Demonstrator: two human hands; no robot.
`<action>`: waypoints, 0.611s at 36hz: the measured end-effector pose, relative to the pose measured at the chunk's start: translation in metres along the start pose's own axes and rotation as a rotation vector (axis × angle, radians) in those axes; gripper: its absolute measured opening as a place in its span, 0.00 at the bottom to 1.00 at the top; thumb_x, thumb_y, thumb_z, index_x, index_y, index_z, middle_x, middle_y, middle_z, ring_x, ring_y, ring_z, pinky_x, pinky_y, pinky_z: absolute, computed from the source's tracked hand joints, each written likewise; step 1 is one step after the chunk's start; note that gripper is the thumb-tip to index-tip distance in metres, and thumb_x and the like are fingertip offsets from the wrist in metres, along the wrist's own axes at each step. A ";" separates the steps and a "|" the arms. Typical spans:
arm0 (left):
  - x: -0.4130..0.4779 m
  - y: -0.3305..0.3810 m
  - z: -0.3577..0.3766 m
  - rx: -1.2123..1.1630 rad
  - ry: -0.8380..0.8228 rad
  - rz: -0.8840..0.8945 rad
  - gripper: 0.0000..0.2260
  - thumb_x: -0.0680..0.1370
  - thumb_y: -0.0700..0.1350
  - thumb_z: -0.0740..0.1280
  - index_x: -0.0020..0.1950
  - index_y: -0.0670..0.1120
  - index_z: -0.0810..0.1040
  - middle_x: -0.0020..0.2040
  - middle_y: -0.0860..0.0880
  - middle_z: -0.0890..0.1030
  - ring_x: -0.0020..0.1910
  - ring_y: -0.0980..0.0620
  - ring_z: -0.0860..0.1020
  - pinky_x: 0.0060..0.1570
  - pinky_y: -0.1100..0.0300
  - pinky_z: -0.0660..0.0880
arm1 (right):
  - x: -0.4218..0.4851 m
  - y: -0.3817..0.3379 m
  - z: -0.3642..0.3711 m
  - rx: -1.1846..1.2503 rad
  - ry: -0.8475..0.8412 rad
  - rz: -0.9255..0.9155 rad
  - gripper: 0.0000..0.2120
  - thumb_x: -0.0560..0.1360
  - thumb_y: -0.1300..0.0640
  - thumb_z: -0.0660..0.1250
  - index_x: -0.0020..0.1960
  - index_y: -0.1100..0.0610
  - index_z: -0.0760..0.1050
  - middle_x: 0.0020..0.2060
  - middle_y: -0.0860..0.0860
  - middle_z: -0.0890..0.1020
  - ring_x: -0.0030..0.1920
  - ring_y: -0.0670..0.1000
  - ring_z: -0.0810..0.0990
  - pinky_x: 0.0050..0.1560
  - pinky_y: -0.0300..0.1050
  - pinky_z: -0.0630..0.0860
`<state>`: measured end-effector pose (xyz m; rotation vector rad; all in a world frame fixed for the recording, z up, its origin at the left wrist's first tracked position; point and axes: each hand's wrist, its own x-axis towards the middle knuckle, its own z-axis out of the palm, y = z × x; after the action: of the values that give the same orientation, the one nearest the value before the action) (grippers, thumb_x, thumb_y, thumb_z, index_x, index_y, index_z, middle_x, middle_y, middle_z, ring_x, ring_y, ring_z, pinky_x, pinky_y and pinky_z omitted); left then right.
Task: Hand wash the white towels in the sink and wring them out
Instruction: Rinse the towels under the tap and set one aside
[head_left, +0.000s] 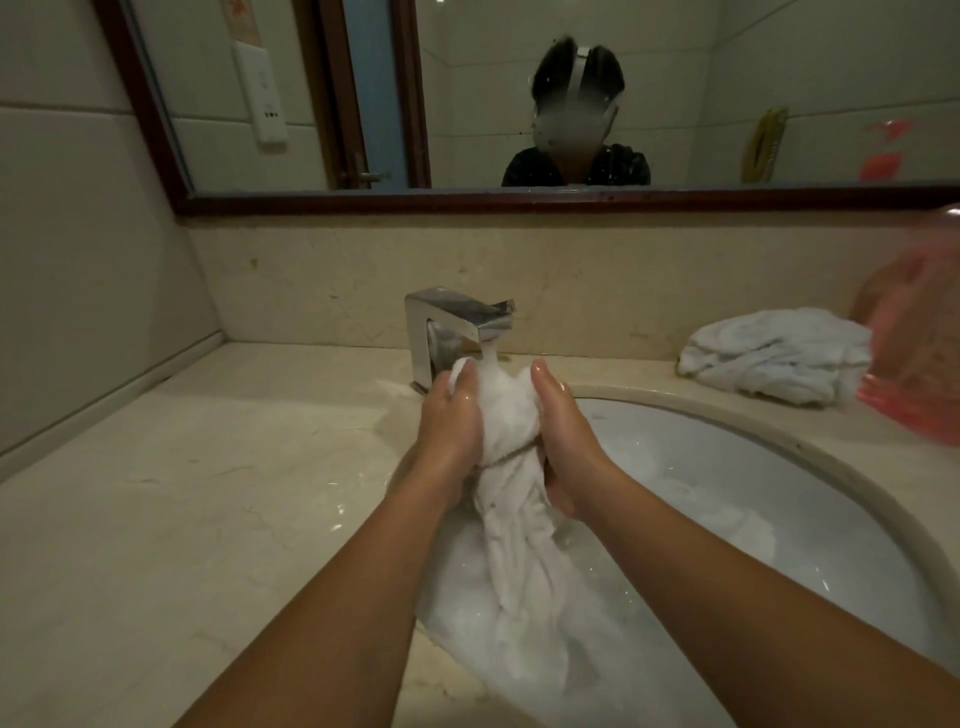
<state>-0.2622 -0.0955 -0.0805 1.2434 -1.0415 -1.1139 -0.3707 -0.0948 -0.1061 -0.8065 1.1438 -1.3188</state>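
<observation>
Gripping wet towel between both hands | left hand, right hand clamped | tail in sink

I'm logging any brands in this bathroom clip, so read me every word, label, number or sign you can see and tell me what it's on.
No text can be read in this picture.
White wall unit reflected in the mirror: small marks, too blurred to read.
Yellow item reflected at right: printing too blurred to read.
Faucet, white towel and sink: no markings visible.
</observation>
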 end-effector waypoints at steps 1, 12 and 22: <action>0.000 0.001 0.000 -0.018 -0.020 -0.018 0.10 0.88 0.54 0.58 0.63 0.51 0.76 0.50 0.55 0.80 0.48 0.56 0.79 0.43 0.61 0.75 | -0.002 -0.002 0.000 0.009 0.015 -0.045 0.49 0.61 0.22 0.70 0.77 0.41 0.70 0.66 0.52 0.83 0.62 0.57 0.86 0.65 0.61 0.82; -0.001 0.004 0.000 -0.080 -0.038 -0.134 0.20 0.82 0.60 0.68 0.63 0.45 0.82 0.52 0.45 0.88 0.49 0.46 0.87 0.39 0.58 0.81 | -0.013 -0.015 -0.009 -0.100 0.100 -0.189 0.18 0.81 0.42 0.71 0.67 0.48 0.78 0.56 0.50 0.88 0.55 0.52 0.88 0.58 0.54 0.85; 0.001 0.009 -0.009 -0.315 0.060 -0.154 0.31 0.73 0.68 0.74 0.61 0.42 0.83 0.48 0.41 0.89 0.46 0.40 0.88 0.53 0.40 0.85 | -0.013 -0.005 -0.010 -0.069 -0.069 0.071 0.43 0.70 0.33 0.79 0.76 0.48 0.66 0.61 0.56 0.85 0.55 0.59 0.88 0.57 0.60 0.86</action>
<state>-0.2527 -0.0945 -0.0724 1.1077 -0.7017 -1.2950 -0.3802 -0.0812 -0.1017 -0.8480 1.1584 -1.1900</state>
